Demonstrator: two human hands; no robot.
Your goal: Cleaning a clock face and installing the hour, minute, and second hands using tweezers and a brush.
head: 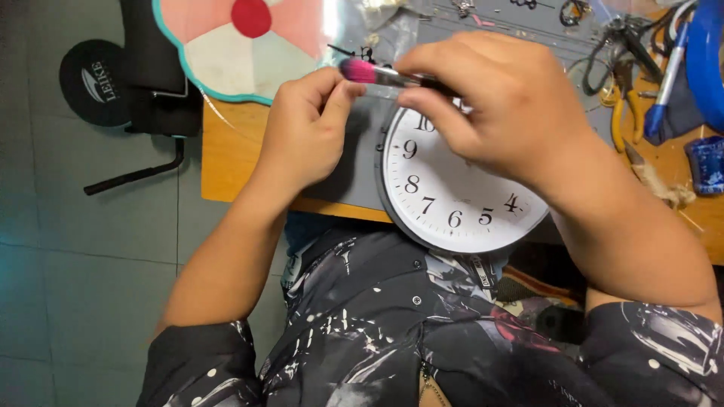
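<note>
- Head view: the left hand (305, 124) was curled, its thumb and forefinger pinched on the pink bristle tip of a small brush (369, 72), apparently to steady or shape the bristles.
- The right hand (494, 105) was closed around the dark handle of the same brush, fingers folded over it, holding the tool level above the work. The handle was mostly hidden under the fingers.
- The brush sat between the two hands, just above the upper edge of a round wall clock (452, 185).
- The clock lay face up with a white dial, black numerals and a grey rim. Its lower part overhung the near edge of the bench (226, 154), close to the person's body, which kept the dial within easy reach. The right hand covered the upper right of the dial; the clock hands could not be made out.
- A grey mat (351, 177) lay under the clock, probably to protect the wooden bench surface.
- At the far right lay yellow-handled pliers (622, 113), a blue pen (667, 83) and a small blue container (707, 164), well apart from the clock.
- A pink and white fan-shaped panel with a teal edge (241, 45) rested at the upper left of the bench.
- A black chair (151, 83) stood on the grey tiled floor (90, 264) to the left.
</note>
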